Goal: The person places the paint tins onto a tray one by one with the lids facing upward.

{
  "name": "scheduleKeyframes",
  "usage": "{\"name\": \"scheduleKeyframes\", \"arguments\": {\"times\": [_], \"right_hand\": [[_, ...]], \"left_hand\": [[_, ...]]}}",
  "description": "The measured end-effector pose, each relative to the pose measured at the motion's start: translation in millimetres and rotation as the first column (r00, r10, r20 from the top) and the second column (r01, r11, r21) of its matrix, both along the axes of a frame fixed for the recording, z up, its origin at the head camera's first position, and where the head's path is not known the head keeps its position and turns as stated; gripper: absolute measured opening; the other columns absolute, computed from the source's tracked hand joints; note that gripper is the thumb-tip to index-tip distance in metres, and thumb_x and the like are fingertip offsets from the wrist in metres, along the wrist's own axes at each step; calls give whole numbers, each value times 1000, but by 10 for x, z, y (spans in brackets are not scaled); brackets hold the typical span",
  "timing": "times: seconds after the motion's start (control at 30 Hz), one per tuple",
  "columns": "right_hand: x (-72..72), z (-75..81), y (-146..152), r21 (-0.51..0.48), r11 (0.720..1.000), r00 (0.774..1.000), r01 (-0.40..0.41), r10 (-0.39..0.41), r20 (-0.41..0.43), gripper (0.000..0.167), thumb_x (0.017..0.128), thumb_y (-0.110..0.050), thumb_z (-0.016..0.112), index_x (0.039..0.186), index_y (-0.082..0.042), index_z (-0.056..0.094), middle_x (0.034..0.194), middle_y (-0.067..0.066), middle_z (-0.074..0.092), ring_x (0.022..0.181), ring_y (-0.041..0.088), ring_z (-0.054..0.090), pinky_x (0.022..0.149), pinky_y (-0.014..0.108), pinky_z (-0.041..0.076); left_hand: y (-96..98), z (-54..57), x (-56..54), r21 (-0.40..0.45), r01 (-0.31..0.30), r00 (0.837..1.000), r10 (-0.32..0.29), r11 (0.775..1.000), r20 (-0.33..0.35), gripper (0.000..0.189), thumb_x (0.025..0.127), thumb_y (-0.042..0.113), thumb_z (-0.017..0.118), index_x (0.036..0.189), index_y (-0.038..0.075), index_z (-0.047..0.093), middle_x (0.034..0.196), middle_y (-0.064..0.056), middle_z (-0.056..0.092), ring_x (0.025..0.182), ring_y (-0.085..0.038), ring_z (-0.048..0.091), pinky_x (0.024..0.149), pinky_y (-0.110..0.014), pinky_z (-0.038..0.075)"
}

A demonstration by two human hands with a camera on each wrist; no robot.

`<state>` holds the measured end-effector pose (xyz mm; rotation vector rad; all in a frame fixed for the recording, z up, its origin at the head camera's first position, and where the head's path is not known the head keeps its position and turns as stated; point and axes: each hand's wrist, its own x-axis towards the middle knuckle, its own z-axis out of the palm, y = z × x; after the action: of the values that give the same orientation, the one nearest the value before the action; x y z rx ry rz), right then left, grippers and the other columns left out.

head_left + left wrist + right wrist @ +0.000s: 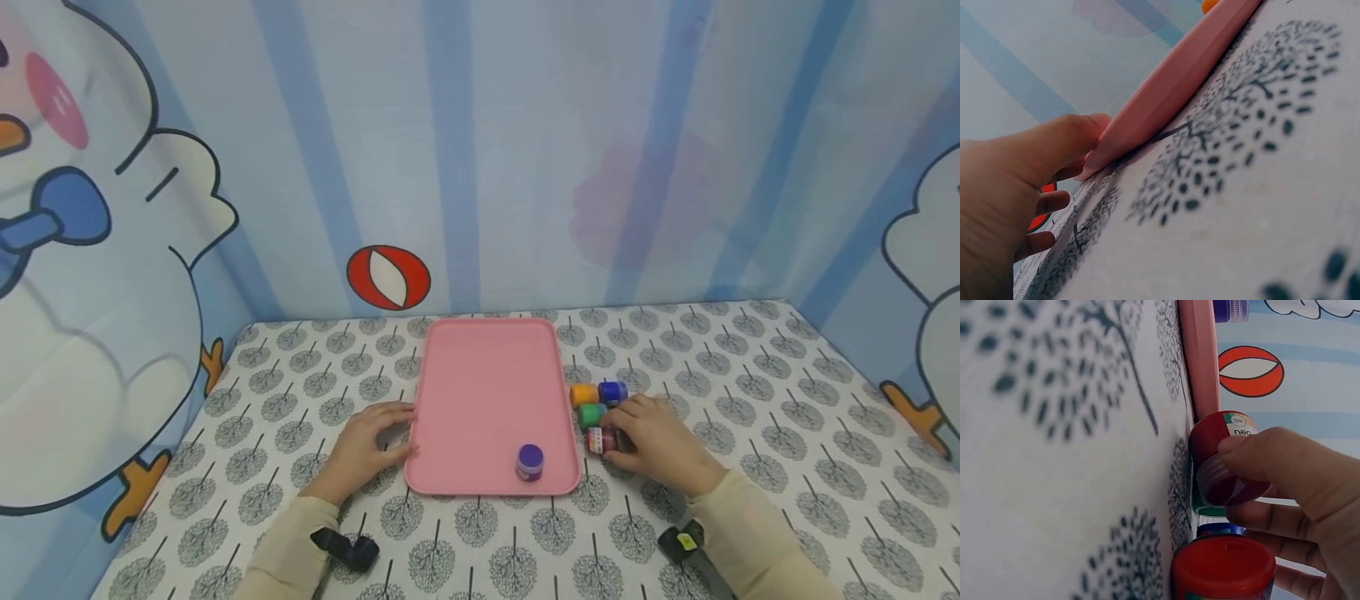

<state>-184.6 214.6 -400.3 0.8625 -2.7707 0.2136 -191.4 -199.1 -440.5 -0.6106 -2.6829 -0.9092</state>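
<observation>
My right hand (660,437) pinches a dark red paint jar (1213,434) between thumb and fingers, just outside the right edge of the pink tray (487,375). This jar lies on its side, label showing. Close to the same hand are an orange jar (583,395), a blue jar (613,392) and a green jar (592,415). A bright red-lidded jar (1222,569) shows below the hand in the right wrist view; the hand hides it from the head view. My left hand (366,446) touches the tray's left rim with thumb and fingertips. A purple-lidded jar (530,462) stands inside the tray.
A white cloth (300,400) printed with grey trees covers the table. Behind it hangs a blue striped curtain (517,150) with cartoon birds and a red ball. Small black wrist devices (347,550) sit on both sleeves.
</observation>
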Motion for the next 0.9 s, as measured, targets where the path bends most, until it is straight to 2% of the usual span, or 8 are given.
{"name": "scheduleKeyframes", "arguments": {"times": [0.3, 0.5, 0.9], "right_hand": [[2, 40, -34, -3, 999, 998, -38, 37, -59, 36, 73, -31, 80, 100, -10, 69, 95, 1, 67, 93, 20, 59, 87, 44, 52], [25, 85, -44, -4, 1000, 997, -29, 29, -77, 34, 75, -29, 78, 101, -10, 69, 93, 1, 65, 90, 18, 56, 84, 41, 51], [34, 147, -66, -65, 996, 990, -68, 59, -129, 30, 75, -24, 77, 100, -10, 69, 90, -1, 64, 87, 16, 58, 79, 38, 53]], "left_hand": [[-13, 19, -10, -1, -1, 1000, 1, 1000, -2, 45, 78, 26, 79, 118, 9, 67, 130, -7, 63, 126, -31, 54, 109, -55, 38], [-3, 22, -17, 2, 11, 1000, -11, 1000, -17, 44, 77, 25, 79, 117, 9, 68, 129, -7, 64, 124, -31, 55, 108, -54, 40], [-5, -7, -12, 2, 7, 1000, -7, 1000, -18, 44, 77, 26, 79, 116, 10, 68, 128, -6, 64, 124, -30, 56, 107, -55, 40]]}}
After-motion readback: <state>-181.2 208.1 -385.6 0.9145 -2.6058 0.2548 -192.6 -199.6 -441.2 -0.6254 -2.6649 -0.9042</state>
